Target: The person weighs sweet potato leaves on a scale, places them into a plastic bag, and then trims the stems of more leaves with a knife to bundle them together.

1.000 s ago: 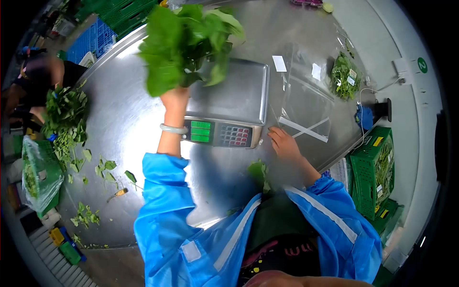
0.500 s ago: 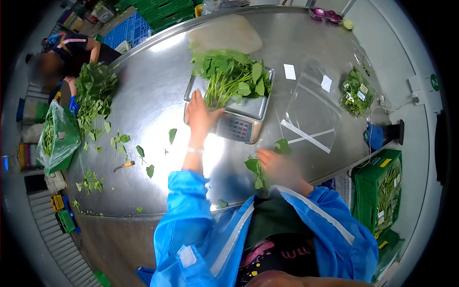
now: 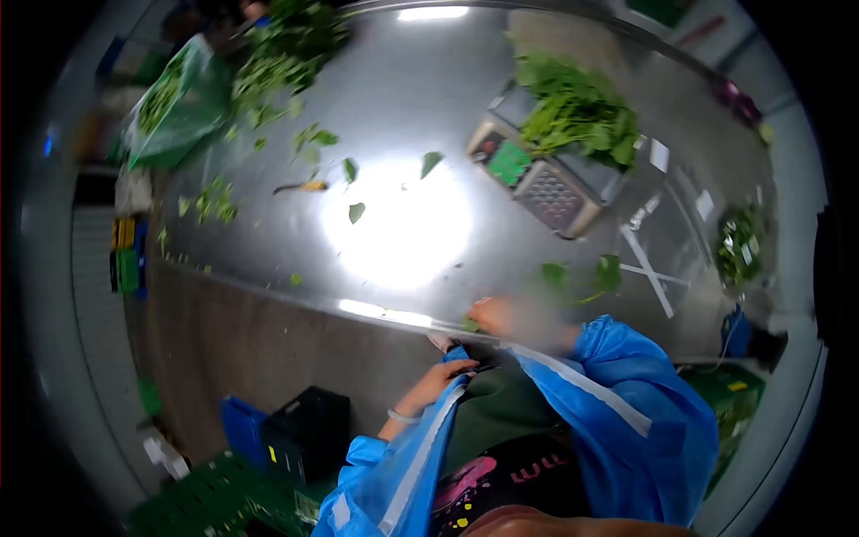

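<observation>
My right hand [image 3: 503, 318] is at the table's near edge, its fingers closed over a green leaf [image 3: 471, 325]; blur hides part of the hand. Lower down, my left hand [image 3: 434, 385] rests against the front of my blue jacket [image 3: 640, 403], fingers stretched out, with nothing visible in it. Loose leafy sprigs [image 3: 608, 273] lie just beyond my right hand. Farther back, a bunch of leafy greens [image 3: 582, 107] lies on a digital scale [image 3: 548, 195] whose display glows green.
Clear plastic bags [image 3: 689, 233] and a white card [image 3: 659, 156] lie right of the scale. A packed bag of greens [image 3: 739, 246] is farther right. Scattered leaves, a small knife [image 3: 304, 186] and a heap of greens [image 3: 291, 54] occupy the left. Dark crates [image 3: 309, 430] stand below the table.
My view has swung left and down. My left hand has left the scale and dropped to my jacket. My right hand has drawn back to the table edge with a leaf.
</observation>
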Action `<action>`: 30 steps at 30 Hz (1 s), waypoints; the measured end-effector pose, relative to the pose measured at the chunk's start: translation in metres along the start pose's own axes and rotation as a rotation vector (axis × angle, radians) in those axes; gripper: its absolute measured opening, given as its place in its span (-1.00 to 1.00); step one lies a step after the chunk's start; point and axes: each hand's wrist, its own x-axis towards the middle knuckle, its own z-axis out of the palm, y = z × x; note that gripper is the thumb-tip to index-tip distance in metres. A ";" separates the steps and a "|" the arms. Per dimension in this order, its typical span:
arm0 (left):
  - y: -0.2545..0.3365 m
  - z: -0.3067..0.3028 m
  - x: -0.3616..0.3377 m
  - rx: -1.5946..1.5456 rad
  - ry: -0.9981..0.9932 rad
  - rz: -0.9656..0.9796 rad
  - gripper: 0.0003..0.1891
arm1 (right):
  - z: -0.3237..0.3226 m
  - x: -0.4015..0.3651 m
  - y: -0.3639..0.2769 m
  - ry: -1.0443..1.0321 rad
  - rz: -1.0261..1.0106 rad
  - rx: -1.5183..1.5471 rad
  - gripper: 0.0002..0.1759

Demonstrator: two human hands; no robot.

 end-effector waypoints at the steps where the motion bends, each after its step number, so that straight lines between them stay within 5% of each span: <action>1: -0.031 -0.012 -0.015 0.038 -0.054 -0.030 -0.66 | -0.008 0.012 -0.017 -0.002 0.044 -0.004 -0.82; 4: -0.071 -0.049 -0.058 0.152 -0.002 0.044 -0.61 | -0.027 0.056 -0.066 0.015 -0.026 -0.008 -0.82; 10: -0.119 -0.161 -0.152 0.564 0.315 0.023 -0.67 | 0.048 0.188 -0.105 -0.093 -0.030 -0.196 -0.84; 17: -0.204 -0.267 -0.303 0.635 0.560 -0.156 -0.74 | 0.055 0.336 -0.159 0.352 0.125 -0.314 -0.47; 24: -0.185 -0.381 -0.335 0.541 0.561 -0.153 -0.68 | 0.004 0.457 -0.109 0.709 0.442 -0.361 -0.38; 27: -0.190 -0.453 -0.323 0.538 0.548 -0.042 -0.66 | -0.016 0.505 -0.083 0.671 0.613 -0.402 -0.36; 30: -0.158 -0.524 -0.326 0.609 0.561 0.050 -0.66 | -0.008 0.542 -0.046 0.721 0.623 -0.542 -0.55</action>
